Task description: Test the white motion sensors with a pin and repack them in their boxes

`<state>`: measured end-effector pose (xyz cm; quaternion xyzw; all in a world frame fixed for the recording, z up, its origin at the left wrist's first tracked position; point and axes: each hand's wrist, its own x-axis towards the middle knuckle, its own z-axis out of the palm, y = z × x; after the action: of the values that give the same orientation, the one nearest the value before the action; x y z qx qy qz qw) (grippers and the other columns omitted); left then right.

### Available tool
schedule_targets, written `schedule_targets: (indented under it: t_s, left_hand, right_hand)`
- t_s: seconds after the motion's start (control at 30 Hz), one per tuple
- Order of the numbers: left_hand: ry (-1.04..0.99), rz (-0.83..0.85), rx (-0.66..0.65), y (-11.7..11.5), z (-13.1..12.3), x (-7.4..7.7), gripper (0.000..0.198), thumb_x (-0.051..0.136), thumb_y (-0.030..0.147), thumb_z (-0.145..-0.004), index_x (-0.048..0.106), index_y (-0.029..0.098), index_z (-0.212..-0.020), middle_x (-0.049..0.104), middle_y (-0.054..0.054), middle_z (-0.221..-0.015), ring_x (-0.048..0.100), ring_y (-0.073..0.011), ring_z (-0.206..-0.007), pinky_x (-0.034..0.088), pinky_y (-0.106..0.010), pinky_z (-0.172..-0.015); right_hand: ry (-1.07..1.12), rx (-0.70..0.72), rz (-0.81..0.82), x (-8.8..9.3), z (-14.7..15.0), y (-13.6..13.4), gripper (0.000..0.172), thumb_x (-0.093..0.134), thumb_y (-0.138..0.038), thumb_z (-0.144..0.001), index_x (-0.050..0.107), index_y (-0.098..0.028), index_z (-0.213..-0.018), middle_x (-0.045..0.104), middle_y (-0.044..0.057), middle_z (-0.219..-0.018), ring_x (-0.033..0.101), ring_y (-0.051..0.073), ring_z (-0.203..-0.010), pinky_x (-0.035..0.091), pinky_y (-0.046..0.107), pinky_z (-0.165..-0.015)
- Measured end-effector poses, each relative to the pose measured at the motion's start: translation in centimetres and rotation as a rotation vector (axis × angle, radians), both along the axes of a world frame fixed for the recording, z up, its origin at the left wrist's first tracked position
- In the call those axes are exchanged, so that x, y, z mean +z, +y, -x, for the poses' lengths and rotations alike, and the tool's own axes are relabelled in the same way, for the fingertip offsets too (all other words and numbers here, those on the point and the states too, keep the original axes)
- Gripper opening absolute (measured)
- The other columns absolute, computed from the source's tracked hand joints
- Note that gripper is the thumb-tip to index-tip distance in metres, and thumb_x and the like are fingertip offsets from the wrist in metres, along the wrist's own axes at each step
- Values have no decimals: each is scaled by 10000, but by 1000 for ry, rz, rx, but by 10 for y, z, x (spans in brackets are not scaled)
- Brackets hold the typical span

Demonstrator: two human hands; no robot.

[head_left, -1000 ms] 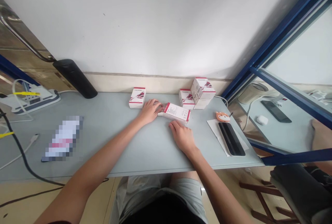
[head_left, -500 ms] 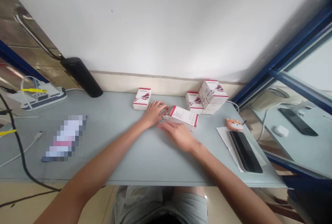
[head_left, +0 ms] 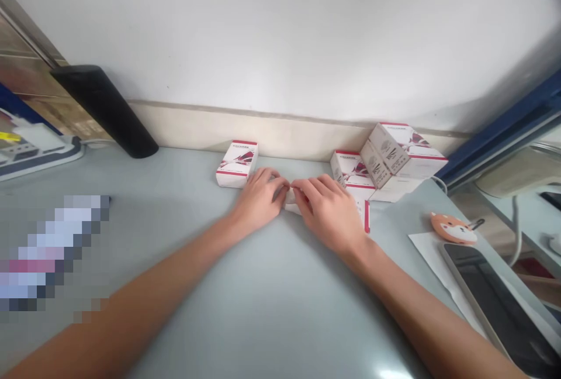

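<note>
A white and red carton lies on the grey table, mostly hidden under my right hand. That hand lies over it with fingers curled at its left end. My left hand meets it there, fingertips pinched at the same end of the carton. A second small white and red box stands just behind my left hand.
A stack of white and red boxes sits against the wall at the right. A fox-shaped orange charm, a dark phone on white paper, a black cylinder and a blurred-out item also lie around.
My right hand moved from the table in front of the carton onto it and met my left hand at its left end. The camera came closer and lower.
</note>
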<state>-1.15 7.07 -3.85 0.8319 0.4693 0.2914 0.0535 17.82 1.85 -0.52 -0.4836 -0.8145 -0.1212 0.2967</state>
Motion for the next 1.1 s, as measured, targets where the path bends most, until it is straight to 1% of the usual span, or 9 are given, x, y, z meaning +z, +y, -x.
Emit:
schedule_targets:
  t_s: [0.07,0.17,0.27,0.4,0.57,0.7,0.87,1.0,1.1]
  left_hand:
    - [-43,-33,-4,-2,0,1,218,520,249,-1022,738,246,-1012,640,-88,-1200,604,-296,-1204,508,-497,-1061]
    - [-69,-44,-95,-5,1,3,219,543,227,-1005,755,271,-974,645,-73,-1227,598,-286,-1241,513,-486,-1092]
    - [-56,6,-179,-7,4,4,200,583,368,-1025,777,320,-1009,640,-60,-1273,584,-296,-1269,527,-488,-1075]
    - [-36,32,-219,-11,6,5,262,562,493,-1040,773,377,-1143,579,-54,-1394,544,-301,-1327,496,-494,-1108]
    - [65,76,-232,-16,5,9,359,513,413,-1063,641,377,-1397,536,-85,-1448,495,-319,-1358,444,-557,-1141]
    - [75,101,-223,-15,5,7,254,545,370,-1040,704,344,-1236,561,-74,-1353,499,-306,-1301,446,-550,-1123]
    - [43,62,-216,-13,6,7,173,581,367,-1013,720,318,-1105,577,-61,-1359,489,-309,-1316,423,-530,-1115]
    - [13,49,-163,-16,4,15,247,620,418,-985,653,262,-1175,659,-64,-1290,571,-294,-1237,428,-494,-1055]
    - [31,77,-173,-17,2,18,249,460,364,-1074,639,255,-1206,722,-38,-1246,635,-254,-1202,398,-489,-1062]
  right_hand:
    - [22,-3,-21,1,0,-2,226,478,-262,-1089,704,-254,-1092,770,45,-907,646,232,-858,446,346,-743]
    - [138,-46,-69,1,1,-4,240,441,-250,-1098,663,-258,-1189,761,29,-910,667,204,-817,452,327,-704]
    - [289,-114,-107,-1,2,-6,256,410,-287,-1106,611,-252,-1262,757,29,-932,694,188,-785,457,308,-656]
    - [374,-128,-76,-2,4,-8,228,451,-334,-1097,587,-251,-1260,763,-2,-891,697,154,-681,441,283,-589]
    - [423,-98,-65,0,3,-11,199,475,-320,-1081,588,-248,-1228,760,-28,-845,678,128,-614,438,264,-564]
    - [395,-106,-27,0,3,-11,217,474,-336,-1076,597,-246,-1230,767,-17,-846,655,131,-549,417,270,-536]
    - [303,-169,37,0,3,-8,216,478,-320,-1065,606,-256,-1227,765,-25,-817,649,153,-538,365,290,-529]
    - [173,-167,66,2,2,-4,155,501,-268,-1054,641,-273,-1120,780,-25,-929,701,177,-672,348,309,-568]
    - [122,-159,62,1,2,-3,161,487,-279,-1064,644,-273,-1099,776,-12,-995,723,196,-756,374,324,-602]
